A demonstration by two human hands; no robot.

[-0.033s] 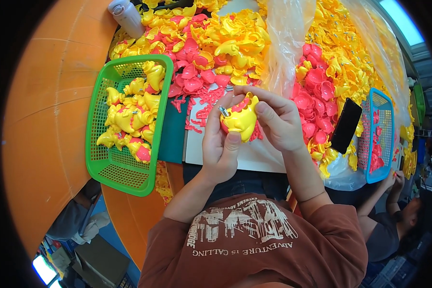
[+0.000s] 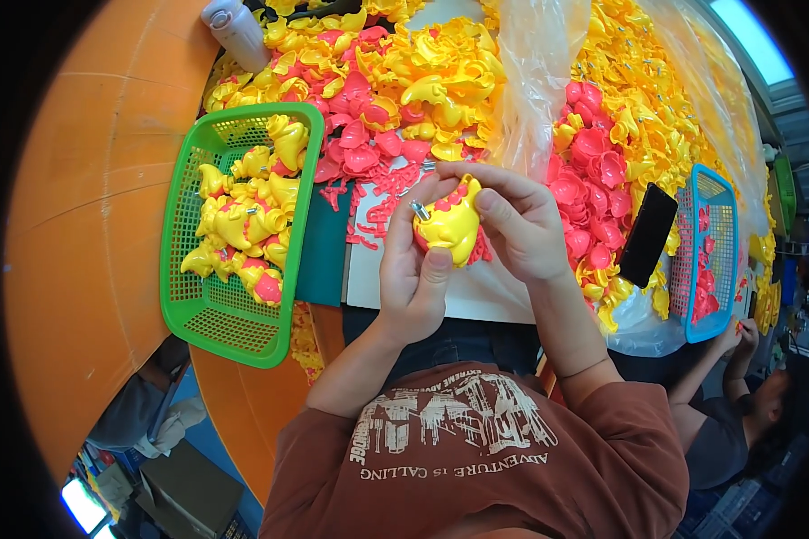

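Note:
A glossy yellow plastic toy figure (image 2: 452, 226) with red wavy trim is held between both hands above the white work surface. A short metal pin (image 2: 419, 210) sticks up from its left side. My left hand (image 2: 412, 269) wraps the figure from the left and below, thumb on its front. My right hand (image 2: 523, 225) grips its upper right side, fingers curled over the top and thumb near the edge. The figure's back is hidden by my fingers. Small red trim pieces (image 2: 388, 193) lie on the surface just behind my left hand.
To the left, a green basket (image 2: 310, 180) holds several assembled yellow and red figures. Piles of yellow shells (image 2: 458, 67) and red shells (image 2: 593, 157) cover the back and right. A black phone (image 2: 649, 235), a blue basket (image 2: 726, 260) and a co-worker (image 2: 724, 431) are at right; a bottle (image 2: 236, 34) stands far left.

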